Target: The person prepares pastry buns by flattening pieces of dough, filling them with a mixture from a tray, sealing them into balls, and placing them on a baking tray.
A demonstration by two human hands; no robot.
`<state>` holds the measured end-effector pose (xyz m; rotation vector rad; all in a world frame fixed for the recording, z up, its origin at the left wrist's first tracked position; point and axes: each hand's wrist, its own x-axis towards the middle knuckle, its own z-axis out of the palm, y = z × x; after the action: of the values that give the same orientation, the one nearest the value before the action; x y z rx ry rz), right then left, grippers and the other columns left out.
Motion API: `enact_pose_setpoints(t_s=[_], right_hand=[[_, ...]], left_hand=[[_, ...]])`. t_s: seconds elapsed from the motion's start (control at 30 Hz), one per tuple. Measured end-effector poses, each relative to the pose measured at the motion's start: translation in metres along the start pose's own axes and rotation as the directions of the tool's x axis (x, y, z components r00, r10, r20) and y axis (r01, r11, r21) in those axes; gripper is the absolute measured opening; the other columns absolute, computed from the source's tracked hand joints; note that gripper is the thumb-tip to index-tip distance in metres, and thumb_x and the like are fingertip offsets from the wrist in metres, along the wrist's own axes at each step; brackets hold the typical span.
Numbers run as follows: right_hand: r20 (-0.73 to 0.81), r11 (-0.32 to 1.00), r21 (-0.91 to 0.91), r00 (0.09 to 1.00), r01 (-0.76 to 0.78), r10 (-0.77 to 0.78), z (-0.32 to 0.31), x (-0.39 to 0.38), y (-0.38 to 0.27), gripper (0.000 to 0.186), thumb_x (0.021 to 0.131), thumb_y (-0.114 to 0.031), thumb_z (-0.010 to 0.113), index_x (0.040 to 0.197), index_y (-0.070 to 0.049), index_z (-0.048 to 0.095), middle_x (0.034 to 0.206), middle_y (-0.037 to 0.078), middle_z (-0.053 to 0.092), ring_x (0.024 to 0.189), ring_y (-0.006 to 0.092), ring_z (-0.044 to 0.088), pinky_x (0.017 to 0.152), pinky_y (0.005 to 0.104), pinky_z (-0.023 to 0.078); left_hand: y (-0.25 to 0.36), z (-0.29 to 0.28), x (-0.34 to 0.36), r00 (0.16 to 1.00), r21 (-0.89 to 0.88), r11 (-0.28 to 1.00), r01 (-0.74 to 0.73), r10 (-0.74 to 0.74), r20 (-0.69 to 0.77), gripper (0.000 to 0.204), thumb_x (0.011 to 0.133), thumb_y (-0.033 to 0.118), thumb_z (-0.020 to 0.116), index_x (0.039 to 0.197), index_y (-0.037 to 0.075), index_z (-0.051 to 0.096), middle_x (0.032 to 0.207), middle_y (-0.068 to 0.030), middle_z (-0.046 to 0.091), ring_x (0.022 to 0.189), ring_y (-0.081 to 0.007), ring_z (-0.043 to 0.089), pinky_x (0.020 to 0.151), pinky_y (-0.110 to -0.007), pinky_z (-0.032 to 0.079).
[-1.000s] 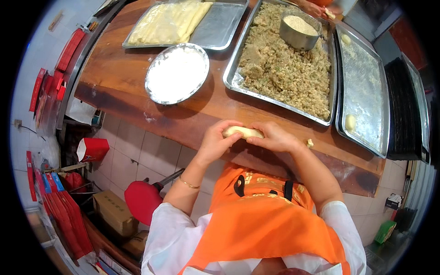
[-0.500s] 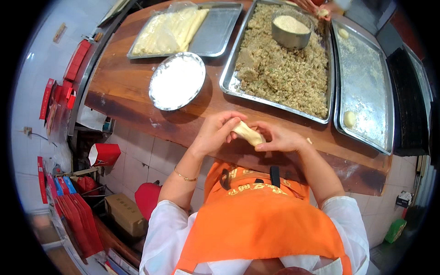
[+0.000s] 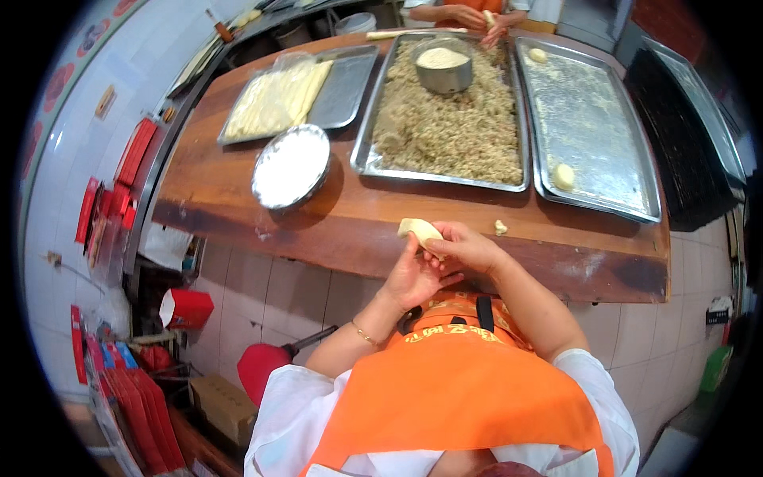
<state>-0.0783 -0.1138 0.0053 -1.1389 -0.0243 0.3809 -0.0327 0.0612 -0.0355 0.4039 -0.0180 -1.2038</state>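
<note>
A pale piece of dough (image 3: 419,230), flattened at its upper end, is held between my two hands just over the table's near edge. My right hand (image 3: 470,250) grips its right side, thumb and fingers closed round it. From below, my left hand (image 3: 412,278) pinches it with the thumb, palm turned up and partly covered by the right hand. A small dough scrap (image 3: 500,227) lies on the wood to the right. Ahead, a large metal tray (image 3: 445,180) holds crumbly brown filling, with a round metal tin (image 3: 445,78) of pale grains standing in it.
A bowl of white flour (image 3: 291,165) stands at the left. Behind it, a tray (image 3: 350,91) carries dough strips (image 3: 278,95) under plastic. Another tray (image 3: 596,135) at the right bears two dough balls. Across the table, a co-worker's hands (image 3: 494,30) hold dough.
The view has tilted up, showing more of the far side. My left hand has turned palm up and lower, and the dough's upper end now looks flatter and wider.
</note>
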Motion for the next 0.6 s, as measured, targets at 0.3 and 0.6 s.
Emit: enact_pose_setpoints(t_s=[0.3,0.6], right_hand=[[-0.058,0.959,-0.28,0.996,0.053,-0.072,-0.02,-0.023,-0.02,0.058,0.093,-0.036,0.072,0.138,-0.004,0.054,0.111,0.004,0.067,0.099,0.014,0.064,0.087,0.0288,0.051],[-0.024,0.69,-0.706,0.968,0.162,-0.251,-0.022,-0.006,-0.033,0.06,0.089,-0.027,0.072,0.139,-0.001,0.052,0.123,0.02,0.067,0.113,0.0319,0.064,0.096,0.0391,0.049]], left_hand=[[0.029,0.057,0.035,0.859,0.902,0.334,-0.273,0.506,0.072,0.021,0.093,0.011,0.07,0.11,0.0,0.068,0.095,-0.0061,0.071,0.08,-0.0121,0.066,0.07,-0.027,0.054],[0.032,0.057,0.031,0.807,0.949,0.167,-0.269,0.577,0.127,0.017,0.087,0.01,0.078,0.097,-0.001,0.071,0.086,-0.0048,0.073,0.078,-0.0101,0.067,0.069,-0.027,0.054]])
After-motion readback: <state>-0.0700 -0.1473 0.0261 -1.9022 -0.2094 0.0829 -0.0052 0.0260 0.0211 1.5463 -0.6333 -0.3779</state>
